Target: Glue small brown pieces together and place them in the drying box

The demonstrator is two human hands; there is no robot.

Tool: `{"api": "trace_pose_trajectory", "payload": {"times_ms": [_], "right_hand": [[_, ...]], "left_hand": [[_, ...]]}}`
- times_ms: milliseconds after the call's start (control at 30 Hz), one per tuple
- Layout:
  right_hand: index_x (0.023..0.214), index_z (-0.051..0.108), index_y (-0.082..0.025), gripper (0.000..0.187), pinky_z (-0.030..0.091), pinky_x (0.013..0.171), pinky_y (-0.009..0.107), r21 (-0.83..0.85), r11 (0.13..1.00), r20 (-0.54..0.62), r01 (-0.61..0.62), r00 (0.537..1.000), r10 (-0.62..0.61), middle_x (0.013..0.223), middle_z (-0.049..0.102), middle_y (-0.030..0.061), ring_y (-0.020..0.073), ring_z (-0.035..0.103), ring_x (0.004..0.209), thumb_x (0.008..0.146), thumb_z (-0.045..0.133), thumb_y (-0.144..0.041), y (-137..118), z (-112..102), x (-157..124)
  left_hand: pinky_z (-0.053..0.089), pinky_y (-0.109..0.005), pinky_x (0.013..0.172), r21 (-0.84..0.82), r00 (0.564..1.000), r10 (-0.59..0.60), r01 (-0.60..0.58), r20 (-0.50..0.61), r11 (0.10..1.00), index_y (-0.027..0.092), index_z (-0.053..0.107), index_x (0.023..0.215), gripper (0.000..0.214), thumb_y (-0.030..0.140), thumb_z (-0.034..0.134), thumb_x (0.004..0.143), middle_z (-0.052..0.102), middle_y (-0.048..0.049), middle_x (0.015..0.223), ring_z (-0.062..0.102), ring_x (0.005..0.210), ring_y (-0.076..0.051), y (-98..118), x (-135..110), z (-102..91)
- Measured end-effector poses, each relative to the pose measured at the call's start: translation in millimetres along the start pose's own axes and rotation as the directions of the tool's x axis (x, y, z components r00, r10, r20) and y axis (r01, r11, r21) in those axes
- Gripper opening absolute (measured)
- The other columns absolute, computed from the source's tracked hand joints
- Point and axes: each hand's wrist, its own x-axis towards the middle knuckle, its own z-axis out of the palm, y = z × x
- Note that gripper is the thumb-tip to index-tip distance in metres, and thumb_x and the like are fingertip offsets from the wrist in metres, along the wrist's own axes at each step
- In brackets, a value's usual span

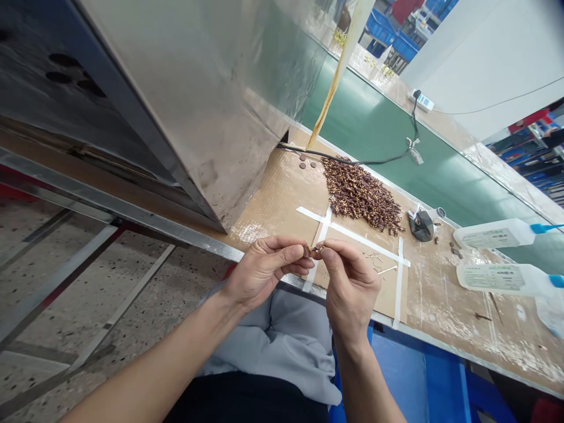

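Left hand (pixel 264 267): pinching brown piece (pixel 307 251) | right hand (pixel 352 285): pinching it too (detail tiny)

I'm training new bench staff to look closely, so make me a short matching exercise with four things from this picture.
Things
1. small brown piece
2. heap of little brown parts
3. tape
4. two labelled bottles

Places, colours or states
A. white, in crossing strips
B. at the right of the picture, with blue tops
C. at the fingertips of the left hand and right hand
D. spread beyond the hands, beside the black cable

Right pairs: 1-C, 2-D, 3-A, 4-B
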Motion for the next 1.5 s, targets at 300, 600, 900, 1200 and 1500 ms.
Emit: {"api": "trace_pose_trajectory", "payload": {"times_ms": [300,600,900,1200,1500], "right_hand": [[0.113,0.092,-0.028,0.010,0.071,0.088,0.035,-0.015,1.000,0.015,0.013,1.000,-0.013,0.108,0.089,0.0033,0.0223,0.085,0.100,0.109,0.088,-0.036,0.7,-0.2,0.7],[0.115,0.092,-0.030,0.007,0.070,0.089,0.034,-0.044,0.996,0.036,0.079,0.996,-0.077,0.110,0.088,0.0019,0.0218,0.084,0.103,0.109,0.088,-0.031,1.6,-1.8,0.3],[0.113,0.091,-0.029,0.006,0.070,0.091,0.037,-0.063,0.989,0.003,0.136,0.991,-0.136,0.110,0.088,0.0027,0.0229,0.084,0.103,0.109,0.087,-0.030,6.0,2.9,-3.7],[0.113,0.091,-0.028,0.005,0.071,0.097,0.041,-0.099,0.971,-0.043,0.216,0.974,-0.221,0.112,0.089,0.0033,0.0244,0.085,0.105,0.109,0.088,-0.028,16.7,7.5,-6.8],[0.120,0.089,-0.028,0.014,0.073,0.094,0.040,-0.245,0.890,0.046,0.385,0.921,-0.386,0.115,0.088,0.0039,0.0241,0.086,0.106,0.111,0.084,-0.019,12.9,2.2,-2.0]], "left_hand": [[0.074,-0.024,0.074,-0.012,1.000,-0.012,0.012,-0.018,1.000,0.018,0.096,0.095,0.028,0.032,0.114,0.078,0.091,-0.0067,0.086,0.088,0.075,-0.018,0.8,-0.1,1.5],[0.074,-0.025,0.076,-0.010,0.999,-0.016,0.016,-0.029,1.000,0.018,0.096,0.097,0.029,0.032,0.114,0.079,0.092,-0.0074,0.086,0.088,0.076,-0.019,0.0,-0.5,0.3],[0.075,-0.026,0.077,-0.024,0.999,-0.018,0.018,-0.028,1.000,0.018,0.096,0.097,0.028,0.031,0.113,0.079,0.092,-0.0081,0.086,0.088,0.076,-0.019,-0.1,-0.9,-0.6],[0.075,-0.025,0.079,-0.031,0.999,-0.045,0.044,-0.028,0.999,0.017,0.096,0.099,0.031,0.032,0.114,0.078,0.092,-0.0081,0.088,0.089,0.079,-0.019,1.1,0.3,-1.1],[0.075,-0.025,0.078,-0.013,0.999,-0.044,0.044,-0.031,0.999,0.016,0.095,0.098,0.032,0.032,0.114,0.078,0.092,-0.0081,0.087,0.089,0.078,-0.019,3.4,1.3,1.7]]}}
